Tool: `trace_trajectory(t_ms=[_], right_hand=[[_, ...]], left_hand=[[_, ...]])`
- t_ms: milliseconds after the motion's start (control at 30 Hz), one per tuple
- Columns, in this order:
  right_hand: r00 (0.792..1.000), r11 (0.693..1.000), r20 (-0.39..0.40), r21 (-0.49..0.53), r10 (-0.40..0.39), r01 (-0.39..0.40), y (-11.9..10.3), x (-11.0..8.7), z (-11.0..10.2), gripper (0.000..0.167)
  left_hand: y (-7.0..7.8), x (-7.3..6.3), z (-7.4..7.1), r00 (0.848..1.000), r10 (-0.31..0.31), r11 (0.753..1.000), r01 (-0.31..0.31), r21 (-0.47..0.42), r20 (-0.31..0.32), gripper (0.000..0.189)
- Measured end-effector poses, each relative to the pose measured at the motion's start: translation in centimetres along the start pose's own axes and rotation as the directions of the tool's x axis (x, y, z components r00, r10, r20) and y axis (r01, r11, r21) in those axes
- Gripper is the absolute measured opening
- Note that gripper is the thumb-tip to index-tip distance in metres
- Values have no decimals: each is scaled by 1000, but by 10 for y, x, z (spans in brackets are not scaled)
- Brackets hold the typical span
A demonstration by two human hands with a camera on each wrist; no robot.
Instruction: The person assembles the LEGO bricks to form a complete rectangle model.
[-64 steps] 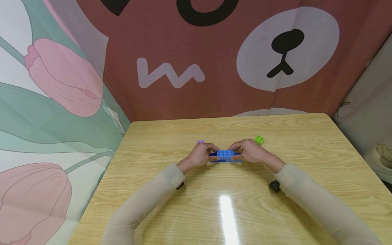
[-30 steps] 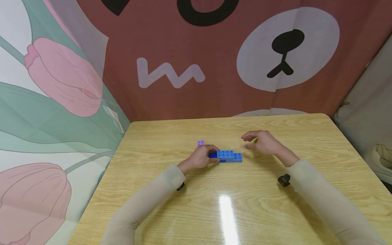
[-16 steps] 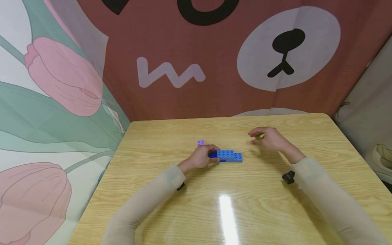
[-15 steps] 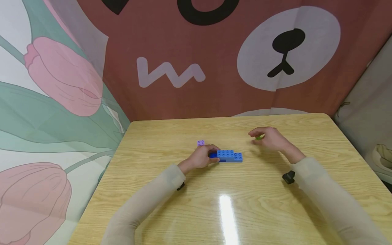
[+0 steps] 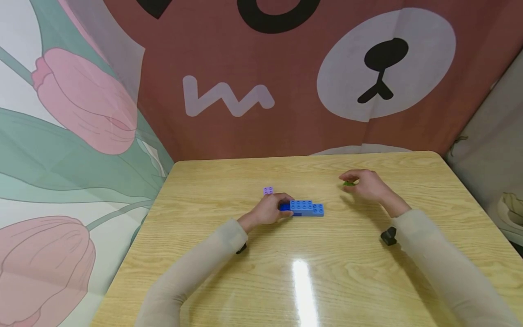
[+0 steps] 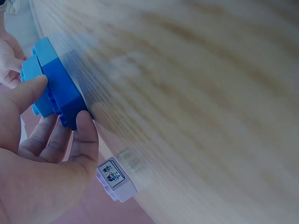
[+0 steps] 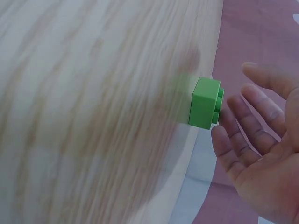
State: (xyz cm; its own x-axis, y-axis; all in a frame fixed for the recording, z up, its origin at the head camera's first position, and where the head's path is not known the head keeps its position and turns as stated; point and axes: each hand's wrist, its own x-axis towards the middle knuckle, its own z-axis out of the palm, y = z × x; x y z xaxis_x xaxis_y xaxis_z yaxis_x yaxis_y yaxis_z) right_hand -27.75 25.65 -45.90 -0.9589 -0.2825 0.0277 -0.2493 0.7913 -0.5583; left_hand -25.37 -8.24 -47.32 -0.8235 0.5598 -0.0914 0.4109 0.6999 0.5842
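Stack [image 5: 301, 208] studded, blue; left hand [image 5: 268, 209] pinching; right hand [image 5: 367, 185] loose, perhaps touching green brick [image 7: 202, 105].

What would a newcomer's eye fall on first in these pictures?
Probably the large reddish-brown bear face behind the wooden table, with pink tulips at the picture's left. Next, the joined blue bricks near the table's middle, held by the left grip. Then the bright green brick farther right on the table, close to the right grip.

Plastic bricks [image 5: 301, 208], glossy wood-grain table [image 5: 229, 286]
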Motion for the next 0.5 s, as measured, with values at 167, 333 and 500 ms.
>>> trace_trajectory(t_ms=[167, 333, 500], right_hand=[[999, 999, -9, -7, 36, -36, 2, -2, -3, 40], [998, 998, -10, -10, 65, -65, 6, -3, -3, 40], [998, 998, -23, -31, 60, -61, 9, -3, -1, 42]], left_hand=[[0, 0, 0, 1000, -2, 1000, 2, -1, 0, 40], [1, -1, 0, 1000, -5, 1000, 5, -3, 2, 40], [1, -1, 0, 1000, -6, 1000, 6, -3, 1, 40]])
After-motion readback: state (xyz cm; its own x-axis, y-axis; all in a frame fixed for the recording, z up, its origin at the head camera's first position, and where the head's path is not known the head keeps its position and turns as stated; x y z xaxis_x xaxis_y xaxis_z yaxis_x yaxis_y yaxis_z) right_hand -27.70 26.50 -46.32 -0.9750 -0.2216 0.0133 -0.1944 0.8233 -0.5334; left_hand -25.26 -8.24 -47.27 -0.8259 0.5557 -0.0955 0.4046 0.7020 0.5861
